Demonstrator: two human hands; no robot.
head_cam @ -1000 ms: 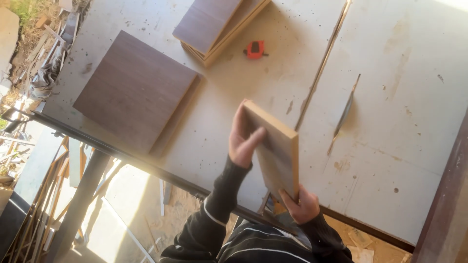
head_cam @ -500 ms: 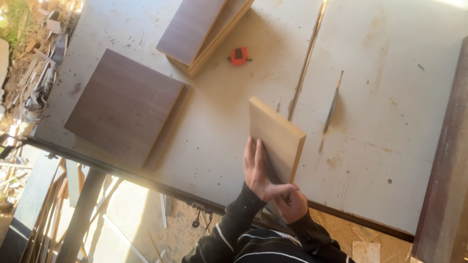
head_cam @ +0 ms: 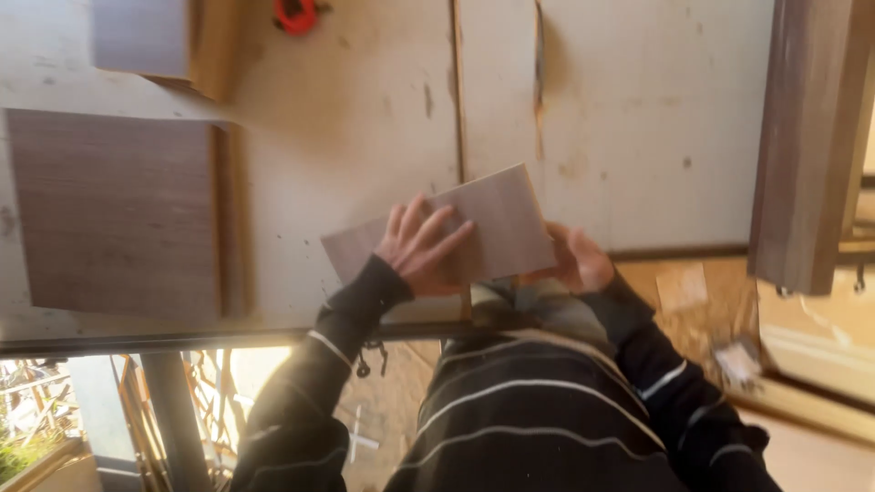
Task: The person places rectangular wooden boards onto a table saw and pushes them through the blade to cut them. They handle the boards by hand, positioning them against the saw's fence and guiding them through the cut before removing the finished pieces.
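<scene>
The small rectangular brown-veneered wooden panel (head_cam: 456,232), upright on edge a moment ago, is now lying flat on the pale surface (head_cam: 638,109). The left hand (head_cam: 421,248) is pressing open-palmed on top; the right hand (head_cam: 576,261) is gripping its right edge.

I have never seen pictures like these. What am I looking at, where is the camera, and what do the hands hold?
No machine here: a person in a dark striped sweater works with bare hands. The one camera sits on the person's head and looks down. The left hand lies flat on a small rectangular brown-faced wooden panel, and the right hand grips its near right edge. The panel is at the near edge of a pale, scuffed workbench. On the bench also lie a large dark brown square board, a stack of boards at the top left, and a small red object.
</scene>
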